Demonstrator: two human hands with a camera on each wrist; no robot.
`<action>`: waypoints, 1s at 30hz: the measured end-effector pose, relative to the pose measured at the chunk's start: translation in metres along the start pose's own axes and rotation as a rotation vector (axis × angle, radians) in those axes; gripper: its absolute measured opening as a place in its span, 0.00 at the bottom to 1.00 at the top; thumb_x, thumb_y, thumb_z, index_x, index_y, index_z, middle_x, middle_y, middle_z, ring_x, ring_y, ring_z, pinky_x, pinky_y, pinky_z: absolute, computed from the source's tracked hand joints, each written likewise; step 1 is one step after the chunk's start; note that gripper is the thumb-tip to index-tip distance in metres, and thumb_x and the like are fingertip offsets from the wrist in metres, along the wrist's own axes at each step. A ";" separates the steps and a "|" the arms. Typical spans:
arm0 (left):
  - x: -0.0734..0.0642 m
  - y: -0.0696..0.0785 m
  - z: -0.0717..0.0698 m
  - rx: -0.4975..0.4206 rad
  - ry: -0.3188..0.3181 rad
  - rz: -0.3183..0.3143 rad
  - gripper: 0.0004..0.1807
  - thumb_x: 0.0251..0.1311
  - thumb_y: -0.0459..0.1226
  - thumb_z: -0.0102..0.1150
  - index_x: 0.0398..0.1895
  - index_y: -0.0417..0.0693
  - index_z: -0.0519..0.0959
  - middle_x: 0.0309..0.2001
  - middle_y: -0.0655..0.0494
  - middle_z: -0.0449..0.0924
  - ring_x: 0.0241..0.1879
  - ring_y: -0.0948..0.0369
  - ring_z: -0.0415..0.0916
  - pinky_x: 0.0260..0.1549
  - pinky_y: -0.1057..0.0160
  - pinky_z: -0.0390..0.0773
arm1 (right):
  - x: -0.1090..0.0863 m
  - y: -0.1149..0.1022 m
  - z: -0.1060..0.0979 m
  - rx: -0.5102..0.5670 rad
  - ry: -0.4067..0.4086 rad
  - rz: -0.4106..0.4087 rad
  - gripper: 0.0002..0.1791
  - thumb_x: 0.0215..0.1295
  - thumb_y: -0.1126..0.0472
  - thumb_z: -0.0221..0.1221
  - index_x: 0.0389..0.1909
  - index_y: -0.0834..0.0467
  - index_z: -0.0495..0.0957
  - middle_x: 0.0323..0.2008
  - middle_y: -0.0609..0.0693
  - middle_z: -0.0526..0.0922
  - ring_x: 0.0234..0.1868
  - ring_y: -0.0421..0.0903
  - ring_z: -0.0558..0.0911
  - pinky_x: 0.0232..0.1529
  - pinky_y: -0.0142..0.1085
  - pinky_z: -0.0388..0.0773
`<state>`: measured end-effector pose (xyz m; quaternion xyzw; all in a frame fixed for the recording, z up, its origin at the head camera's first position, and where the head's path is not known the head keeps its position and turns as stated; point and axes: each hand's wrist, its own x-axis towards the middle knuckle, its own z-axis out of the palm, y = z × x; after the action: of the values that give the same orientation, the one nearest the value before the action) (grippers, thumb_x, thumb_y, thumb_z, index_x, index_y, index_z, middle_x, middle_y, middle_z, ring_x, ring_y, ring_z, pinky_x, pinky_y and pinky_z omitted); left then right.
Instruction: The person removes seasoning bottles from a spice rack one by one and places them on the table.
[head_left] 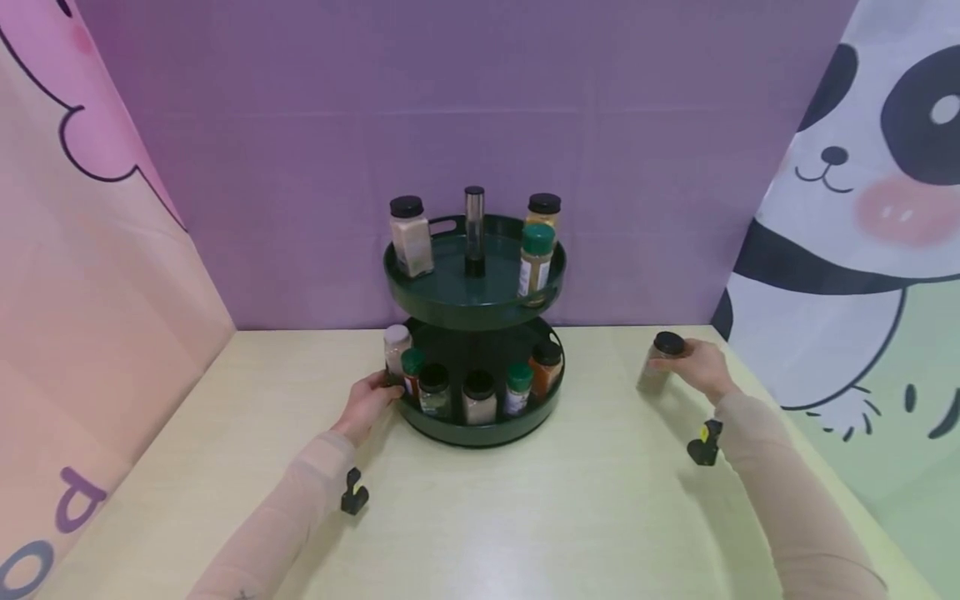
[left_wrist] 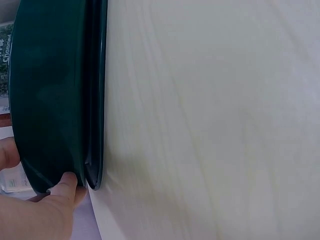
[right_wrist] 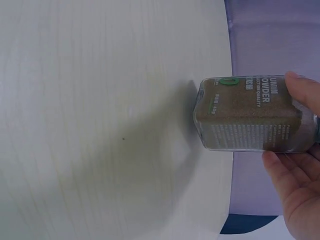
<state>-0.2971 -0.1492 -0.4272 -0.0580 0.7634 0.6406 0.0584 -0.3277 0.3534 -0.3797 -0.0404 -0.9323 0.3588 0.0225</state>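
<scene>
A dark green two-tier spice rack [head_left: 476, 433] stands at the middle of the table. My left hand [head_left: 367, 406] grips the rim of its lower tray at the left side; in the left wrist view the fingers [left_wrist: 65, 190] press on the green wall. At the far right, my right hand [head_left: 701, 367] holds a clear square jar of cumin powder [right_wrist: 245, 115] with a black lid [head_left: 669, 342]. Thumb and fingers pinch the jar near its lid end. Its base is close over the table, and the jar leans slightly.
On the lower tray stand several spice jars, among them a green-lidded jar [head_left: 518, 390] and a black-lidded jar [head_left: 479, 400]. The upper tray [head_left: 465, 304] bears a pale powder jar [head_left: 412, 242] and two more jars around a central post [head_left: 475, 229]. A purple backdrop [head_left: 480, 100] rises behind.
</scene>
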 end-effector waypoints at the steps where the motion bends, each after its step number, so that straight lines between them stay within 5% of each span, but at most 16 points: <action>1: 0.000 0.000 0.000 -0.002 0.000 0.002 0.30 0.61 0.29 0.45 0.67 0.32 0.54 0.67 0.36 0.56 0.65 0.46 0.57 0.63 0.52 0.62 | 0.000 0.001 0.001 -0.001 0.001 0.000 0.39 0.51 0.45 0.64 0.53 0.71 0.68 0.52 0.71 0.73 0.53 0.65 0.72 0.56 0.57 0.66; 30: 0.000 0.002 0.000 0.001 0.005 -0.012 0.30 0.61 0.29 0.45 0.67 0.32 0.53 0.67 0.35 0.55 0.65 0.46 0.57 0.63 0.52 0.62 | -0.004 0.005 0.004 0.011 0.004 0.018 0.40 0.52 0.45 0.63 0.55 0.73 0.66 0.53 0.71 0.72 0.54 0.65 0.71 0.57 0.57 0.65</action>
<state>-0.2972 -0.1487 -0.4251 -0.0641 0.7634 0.6399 0.0606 -0.3237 0.3536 -0.3861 -0.0496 -0.9298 0.3642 0.0215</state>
